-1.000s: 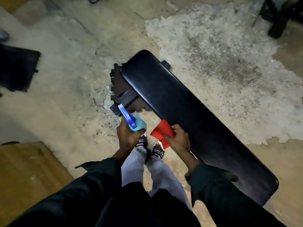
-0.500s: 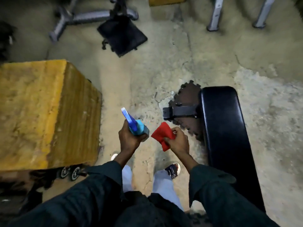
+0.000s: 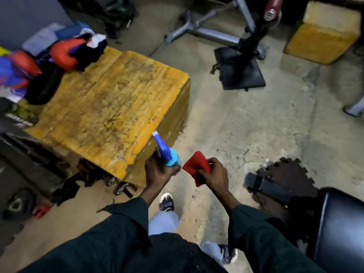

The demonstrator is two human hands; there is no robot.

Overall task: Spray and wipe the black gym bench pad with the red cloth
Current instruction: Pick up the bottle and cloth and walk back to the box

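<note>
My left hand (image 3: 157, 172) grips a blue spray bottle (image 3: 167, 154), its nozzle pointing up and to the left toward the yellow box. Just to its right, my right hand (image 3: 213, 175) holds the red cloth (image 3: 197, 167), which hangs folded between the fingers. Only one end of the black gym bench pad (image 3: 340, 229) shows, at the lower right edge of the view. Both hands are well to the left of it, over bare floor. The bench's dark metal foot (image 3: 266, 187) rests on a jagged black mat piece (image 3: 285, 174).
A large worn yellow box (image 3: 112, 107) on small wheels stands at left, with bags and clothes (image 3: 59, 56) piled behind it. A grey machine base (image 3: 208, 32) and a black mat (image 3: 240, 71) lie ahead. A second yellow box (image 3: 323, 34) sits top right. The floor is cracked concrete.
The view has swung left, away from the bench, so the pad slid from centre to the lower right edge. Both hands keep the same hold on bottle and cloth.
</note>
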